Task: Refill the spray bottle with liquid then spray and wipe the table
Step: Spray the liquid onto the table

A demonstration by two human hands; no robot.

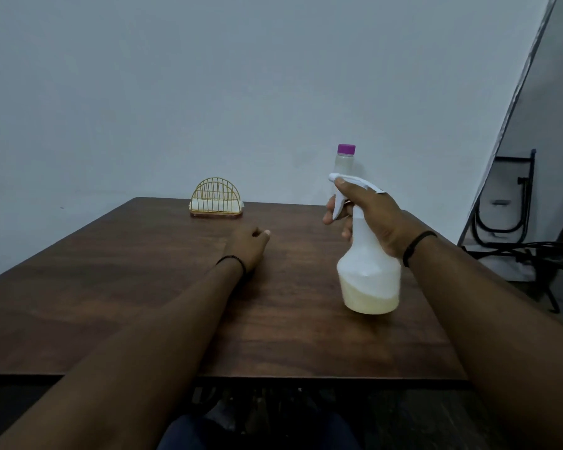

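A white spray bottle (368, 280) with pale yellow liquid in its lower part is held above the brown wooden table (143, 303). My right hand (368, 219) grips its neck, fingers on the trigger, nozzle pointing left. Behind it stands a clear bottle with a purple cap (346, 157), its lower part hidden by my hand. My left hand (247, 245) rests on the table's middle as a loose fist, holding nothing. A gold wire holder with white napkins (216, 203) stands at the far edge.
A grey wall rises behind the table. At the right, a slanted board leans by a black metal folding chair (507, 216). The table's near edge runs just above my knees.
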